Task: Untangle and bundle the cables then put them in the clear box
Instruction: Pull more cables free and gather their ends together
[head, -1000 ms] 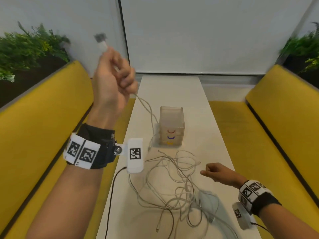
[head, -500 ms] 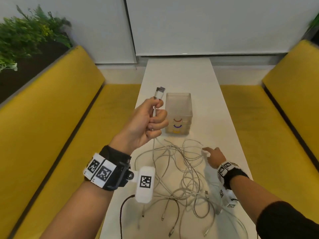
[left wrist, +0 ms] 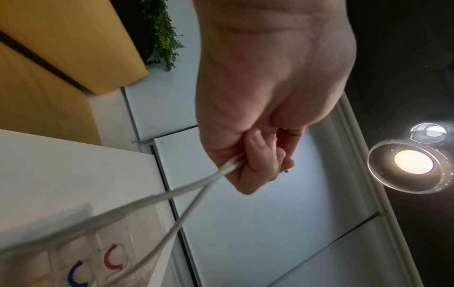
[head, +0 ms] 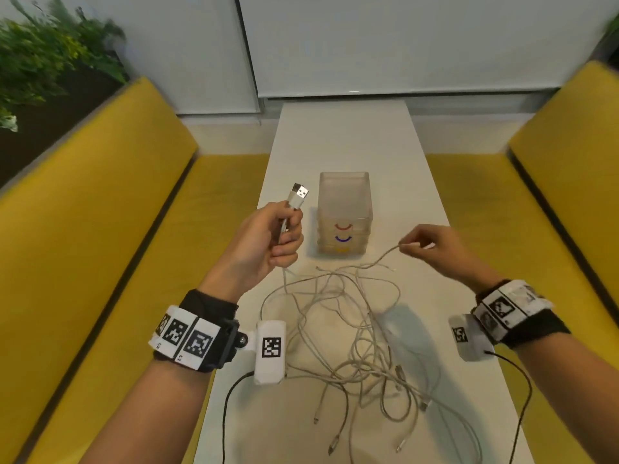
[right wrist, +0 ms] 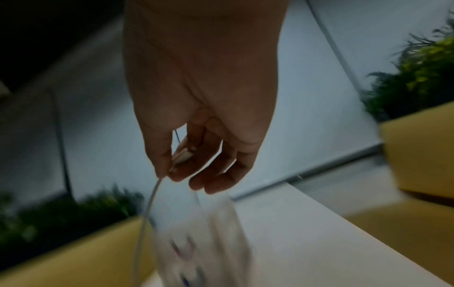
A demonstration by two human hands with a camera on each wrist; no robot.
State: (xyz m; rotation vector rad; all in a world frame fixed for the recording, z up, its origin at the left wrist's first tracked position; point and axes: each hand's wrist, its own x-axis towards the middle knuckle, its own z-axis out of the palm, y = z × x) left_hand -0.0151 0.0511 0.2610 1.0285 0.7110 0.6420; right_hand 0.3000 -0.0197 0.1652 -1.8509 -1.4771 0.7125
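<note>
A tangle of white cables (head: pixel 355 333) lies on the white table (head: pixel 345 135) in front of the clear box (head: pixel 345 212), which has red, blue and yellow arcs on its front. My left hand (head: pixel 274 239) is raised left of the box and grips a white cable, its USB plug (head: pixel 299 195) sticking up above the fist. In the left wrist view two white strands (left wrist: pixel 196 186) run out of the left hand (left wrist: pixel 260 147). To the right of the box my right hand (head: pixel 432 246) pinches the small end of a cable (head: pixel 410 245) lifted off the pile; the right wrist view shows the connector (right wrist: pixel 183 155) between thumb and fingers.
Yellow benches (head: pixel 100 249) run along both sides of the narrow table. Green plants (head: pixel 50 58) stand behind the left bench. Black leads (head: pixel 231 396) hang from the wrist cameras over the near table edge. Several loose cable ends lie near the front of the pile.
My left hand has come down from high up to beside the box, still holding the USB cable. My right hand has left the pile and lifted a cable end up to the right.
</note>
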